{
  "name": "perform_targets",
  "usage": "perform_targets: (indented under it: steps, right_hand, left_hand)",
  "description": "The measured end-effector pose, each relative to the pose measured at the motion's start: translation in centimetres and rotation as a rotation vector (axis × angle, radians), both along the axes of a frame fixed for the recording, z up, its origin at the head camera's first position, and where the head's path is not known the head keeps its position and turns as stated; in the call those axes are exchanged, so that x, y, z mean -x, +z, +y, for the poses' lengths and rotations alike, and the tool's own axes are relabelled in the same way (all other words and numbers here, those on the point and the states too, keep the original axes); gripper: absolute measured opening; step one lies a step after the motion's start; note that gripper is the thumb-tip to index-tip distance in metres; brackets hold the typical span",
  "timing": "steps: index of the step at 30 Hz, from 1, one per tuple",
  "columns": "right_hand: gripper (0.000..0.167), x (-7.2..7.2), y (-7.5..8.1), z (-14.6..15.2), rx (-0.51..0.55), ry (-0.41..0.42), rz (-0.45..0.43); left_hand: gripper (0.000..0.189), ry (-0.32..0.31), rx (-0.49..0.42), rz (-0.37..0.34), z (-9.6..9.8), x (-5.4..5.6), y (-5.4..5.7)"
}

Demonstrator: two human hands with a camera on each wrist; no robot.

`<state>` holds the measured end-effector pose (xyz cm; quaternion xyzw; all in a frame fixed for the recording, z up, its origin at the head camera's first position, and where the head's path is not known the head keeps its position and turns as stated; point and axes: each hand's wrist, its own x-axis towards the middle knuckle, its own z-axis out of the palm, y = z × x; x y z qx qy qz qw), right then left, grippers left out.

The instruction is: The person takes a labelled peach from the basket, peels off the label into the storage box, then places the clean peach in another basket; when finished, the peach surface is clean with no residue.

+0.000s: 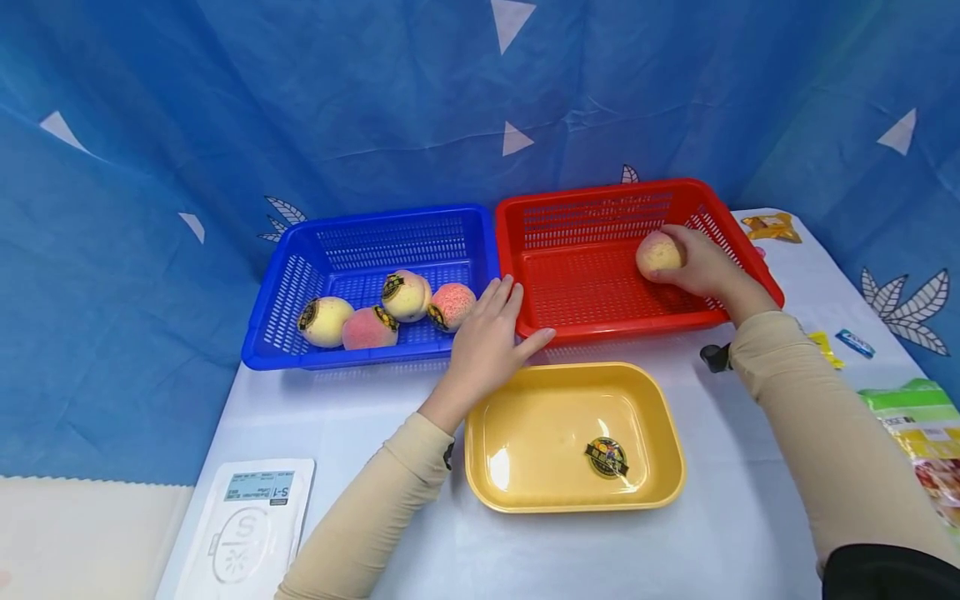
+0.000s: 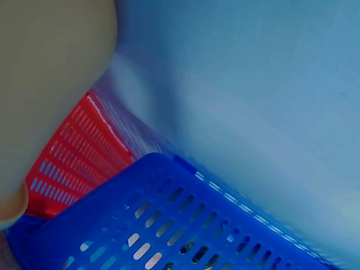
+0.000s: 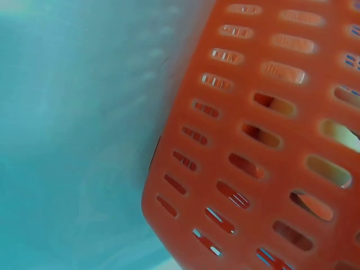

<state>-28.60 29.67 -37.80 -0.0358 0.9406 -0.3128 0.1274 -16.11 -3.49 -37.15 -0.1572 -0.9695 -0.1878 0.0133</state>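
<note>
My right hand [image 1: 705, 260] holds a pale yellow and pink peach [image 1: 657, 255] inside the red basket [image 1: 585, 331], toward its right end. Thumb and fingers curl round the fruit. My left hand [image 1: 489, 337] lies with fairly straight fingers over the adjoining rims of the blue basket [image 1: 352, 360] and the red one, holding nothing. In the blue basket are several peaches, among them a yellow one [image 1: 328, 323], a dark pink one [image 1: 371, 328] and a speckled pink one [image 1: 454, 303] beside the left fingers. Most bear black-and-gold labels. Both wrist views show mainly basket walls.
In front of the baskets stands a yellow tray [image 1: 570, 505] with a round black-and-gold label [image 1: 606, 457] in it. A white package [image 1: 251, 525] lies at the front left. Small wrapped sweets [image 1: 772, 227] and a green packet [image 1: 915, 417] lie on the right.
</note>
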Motion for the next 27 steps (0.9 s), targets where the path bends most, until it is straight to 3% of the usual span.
perform_targets:
  steps: [10, 18, 23, 27]
  right_hand:
    - [0.095, 0.0, 0.1, 0.0, 0.008, -0.002, 0.003]
    - [0.089, -0.3, 0.8, -0.1, -0.06, 0.045, 0.092]
    - [0.09, -1.0, 1.9, -0.9, -0.077, 0.047, 0.146]
    - [0.083, -2.0, 3.0, -2.7, -0.04, 0.098, 0.214]
  left_hand:
    - [0.084, 0.004, -0.01, 0.003, 0.0, 0.0, 0.1]
    - [0.08, 0.013, -0.082, 0.0, -0.7, -0.6, 0.3]
    - [0.082, 0.058, -0.149, -0.03, -2.5, -1.5, 1.4]
    - [0.091, 0.123, -0.176, -0.049, -5.4, -2.2, 2.5]
